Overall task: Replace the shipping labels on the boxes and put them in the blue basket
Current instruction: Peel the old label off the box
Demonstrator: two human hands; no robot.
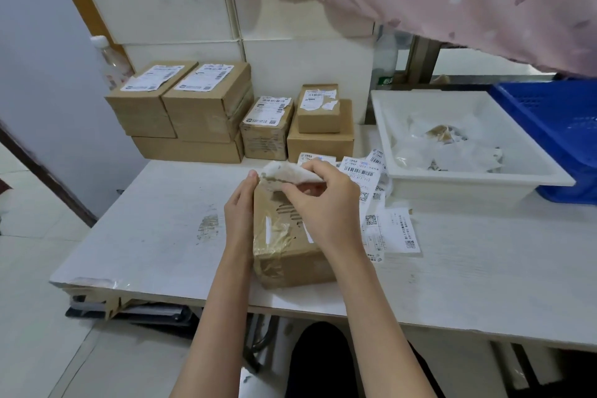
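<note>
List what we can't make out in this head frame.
- Blue basket: cut off by the right edge, and the white tray hides its near side; contents unseen.
- Box top: right hand and peeled label cover it.
- Loose labels: print too small.

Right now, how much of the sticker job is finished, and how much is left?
Some is done: torn-off label scraps lie in the white tray. In hand: the right hand peels the old label off the box, steadied by the left hand. Left: new labels wait on the table, the stacked boxes keep old labels, and no box shows in the blue basket.
</note>
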